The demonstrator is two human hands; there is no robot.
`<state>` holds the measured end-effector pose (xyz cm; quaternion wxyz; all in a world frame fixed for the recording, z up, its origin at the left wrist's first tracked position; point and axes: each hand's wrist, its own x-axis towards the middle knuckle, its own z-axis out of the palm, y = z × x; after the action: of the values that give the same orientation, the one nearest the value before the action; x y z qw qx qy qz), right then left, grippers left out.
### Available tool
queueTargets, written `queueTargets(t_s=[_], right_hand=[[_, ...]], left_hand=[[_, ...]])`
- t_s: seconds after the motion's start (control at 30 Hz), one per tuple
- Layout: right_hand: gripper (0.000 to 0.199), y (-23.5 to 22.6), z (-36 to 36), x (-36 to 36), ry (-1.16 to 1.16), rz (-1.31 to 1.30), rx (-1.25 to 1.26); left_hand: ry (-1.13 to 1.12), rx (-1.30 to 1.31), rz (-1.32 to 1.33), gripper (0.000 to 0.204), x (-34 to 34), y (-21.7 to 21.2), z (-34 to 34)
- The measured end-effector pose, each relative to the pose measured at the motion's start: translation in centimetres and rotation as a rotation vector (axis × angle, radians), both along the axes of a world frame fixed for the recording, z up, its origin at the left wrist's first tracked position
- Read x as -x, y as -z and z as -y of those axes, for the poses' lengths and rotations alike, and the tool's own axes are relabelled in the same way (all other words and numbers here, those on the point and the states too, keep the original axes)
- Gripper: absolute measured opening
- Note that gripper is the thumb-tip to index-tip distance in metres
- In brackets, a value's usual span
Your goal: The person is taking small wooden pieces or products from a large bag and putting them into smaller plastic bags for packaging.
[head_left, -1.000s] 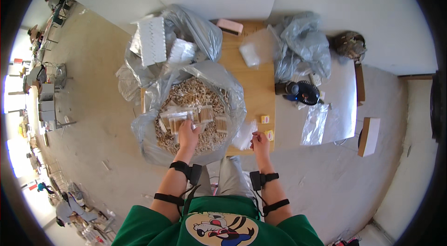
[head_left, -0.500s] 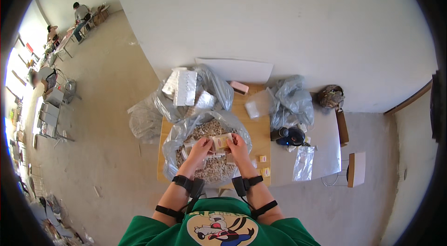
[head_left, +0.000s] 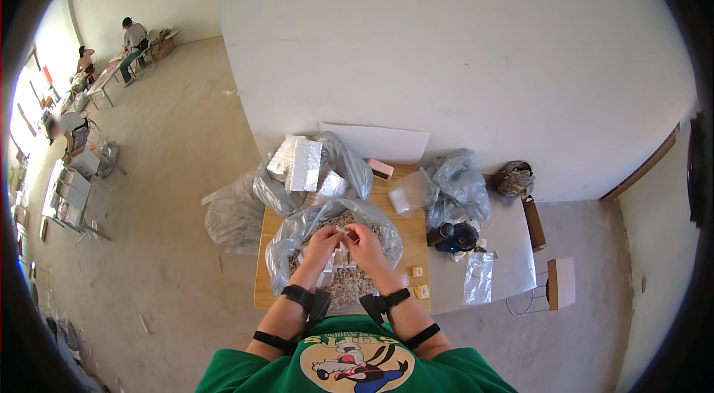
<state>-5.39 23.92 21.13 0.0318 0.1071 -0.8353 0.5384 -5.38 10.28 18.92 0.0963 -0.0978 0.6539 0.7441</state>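
Over an open grey plastic bag [head_left: 277, 253] on the wooden table, my left hand [head_left: 324, 243] and my right hand [head_left: 364, 246] meet with fingertips pinched together. A small pale thing shows between them, mostly hidden by the fingers. The bag is full of small brown and whitish pieces [head_left: 351, 295], too small to name. Clear or whitish packs lie on the pieces just under my hands. Two small yellow-and-white boxes [head_left: 416, 272] sit on the table right of the bag.
Behind stands another grey bag [head_left: 358, 170] with silvery foil-like packs [head_left: 303, 164]. A pink box [head_left: 381, 168] lies by the wall. To the right, a second table holds grey plastic [head_left: 457, 188], a small black fan [head_left: 462, 237] and a clear sheet [head_left: 478, 278]. Several people work far left.
My hands have drawn together and the right has moved left. The small yellow-and-white packet seen between them before is no longer visible. The whole view has shifted as the head tilted.
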Motion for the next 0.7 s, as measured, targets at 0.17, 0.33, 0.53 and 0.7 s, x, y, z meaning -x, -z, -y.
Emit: queueTargets(t_s=[0.17,0.33,0.53,0.7], right_hand=[[0.023,-1.1,0.6,-0.4,-0.010,-0.082,-0.076],[0.027,-1.6,0.5,-0.4,-0.037,0.006,-0.027],[0.031,-2.2,0.5,-0.3,-0.048,0.046,-0.031],[0.033,-2.7,0.2,-0.2,-0.079,0.094,-0.038]], left_hand=[[-0.035,0.004,-0.090,0.013,-0.4,0.4,0.1],[-0.013,0.126,-0.183,0.015,-0.3,0.6,0.2],[-0.007,0.183,-0.253,0.013,-0.7,0.2,0.4],[0.047,0.241,-0.260,0.012,-0.7,-0.1,0.5]])
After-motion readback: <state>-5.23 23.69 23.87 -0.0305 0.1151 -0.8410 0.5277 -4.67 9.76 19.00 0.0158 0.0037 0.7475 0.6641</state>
